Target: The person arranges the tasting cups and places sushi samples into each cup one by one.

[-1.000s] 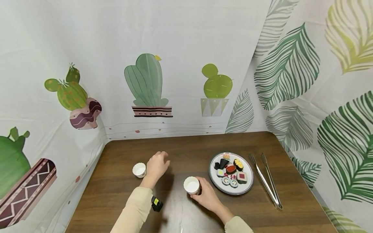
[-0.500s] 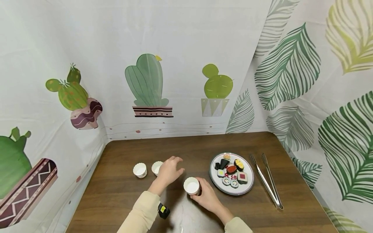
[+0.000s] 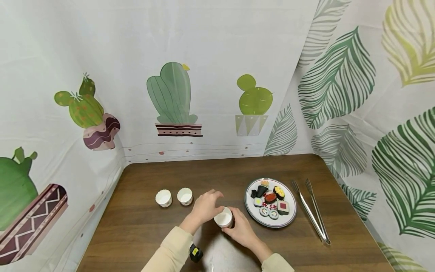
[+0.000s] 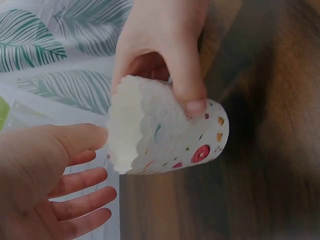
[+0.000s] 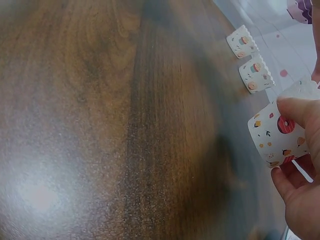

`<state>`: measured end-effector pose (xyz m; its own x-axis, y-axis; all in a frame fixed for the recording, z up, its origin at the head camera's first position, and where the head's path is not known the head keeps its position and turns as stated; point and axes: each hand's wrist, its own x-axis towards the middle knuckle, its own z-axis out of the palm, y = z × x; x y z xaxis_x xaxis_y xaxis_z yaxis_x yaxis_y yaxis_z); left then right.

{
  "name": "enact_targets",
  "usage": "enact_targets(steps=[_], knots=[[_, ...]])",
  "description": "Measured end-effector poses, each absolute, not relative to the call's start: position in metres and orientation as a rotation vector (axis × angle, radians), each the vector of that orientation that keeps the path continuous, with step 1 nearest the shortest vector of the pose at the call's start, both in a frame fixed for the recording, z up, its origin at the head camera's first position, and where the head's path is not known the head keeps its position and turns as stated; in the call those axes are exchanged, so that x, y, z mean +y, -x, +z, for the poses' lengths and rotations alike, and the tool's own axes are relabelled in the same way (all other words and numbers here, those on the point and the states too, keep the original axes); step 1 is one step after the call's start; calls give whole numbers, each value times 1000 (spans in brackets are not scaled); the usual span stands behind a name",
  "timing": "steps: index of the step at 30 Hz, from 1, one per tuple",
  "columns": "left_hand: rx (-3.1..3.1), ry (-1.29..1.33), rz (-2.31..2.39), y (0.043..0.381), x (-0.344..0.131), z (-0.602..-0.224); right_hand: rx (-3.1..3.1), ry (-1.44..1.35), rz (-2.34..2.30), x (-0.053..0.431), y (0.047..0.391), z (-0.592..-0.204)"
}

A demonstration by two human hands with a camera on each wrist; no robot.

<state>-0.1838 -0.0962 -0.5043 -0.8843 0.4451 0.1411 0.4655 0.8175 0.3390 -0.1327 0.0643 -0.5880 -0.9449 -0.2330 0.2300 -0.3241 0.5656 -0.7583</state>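
Between thumb and fingers, my right hand holds a stack of white paper baking cups, printed with doughnuts and small shapes in the right wrist view. Several scalloped rims nest together in the left wrist view. My left hand hovers at the mouth of the stack, fingers spread and nearly straight. Its thumb tip is at the rim; whether it touches is unclear. Two single baking cups stand upright on the left of the table, a left one and a right one.
A round plate with several sushi pieces stands right of my right hand. Metal tongs lie beyond it. A black wrist device shows by my left sleeve. A printed cloth hangs behind the wooden table.
My left hand has moved right, from beside the left cups to the stack. The second single cup, hidden at first, now shows fully. My right hand stays in place with the stack.
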Motion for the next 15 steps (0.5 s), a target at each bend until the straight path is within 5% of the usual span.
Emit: enact_targets(steps=[15], knots=[[-2933,726,-499,180,-94,-515,-2676,-497,1319,63,131,-583]])
